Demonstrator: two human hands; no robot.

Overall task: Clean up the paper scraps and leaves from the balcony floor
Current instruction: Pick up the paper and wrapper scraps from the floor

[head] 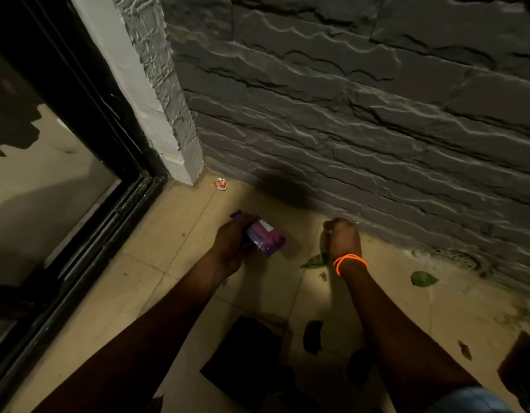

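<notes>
Head view, nearest first: dark flat scraps (242, 350) on the tiled balcony floor (174, 263) between the two forearms, shape and material unclear in the dim light
Dark leaf (312, 335) on the floor just beside the right forearm
Left hand (231, 248): fingers curled round a purple wrapper (265, 235), held just above the floor
Right hand (342, 236): fingers drawn together in a closed fist close to the foot of the wall; whether they pinch anything, cannot tell; orange cord bracelet (350, 262) on the wrist
Green leaf (314, 260) on the floor, partly hidden behind the right wrist
Second green leaf (423, 278) on the floor further right, near the wall
Small brown leaf (465, 349) on the floor at lower right
Orange-and-white scrap (221, 184) in the corner where the floor meets the white pillar (156, 114)
Floor drain (458, 257) at the wall's base
Grey stone-textured wall (362, 99) behind; black sliding-door frame (88, 162) at left
</notes>
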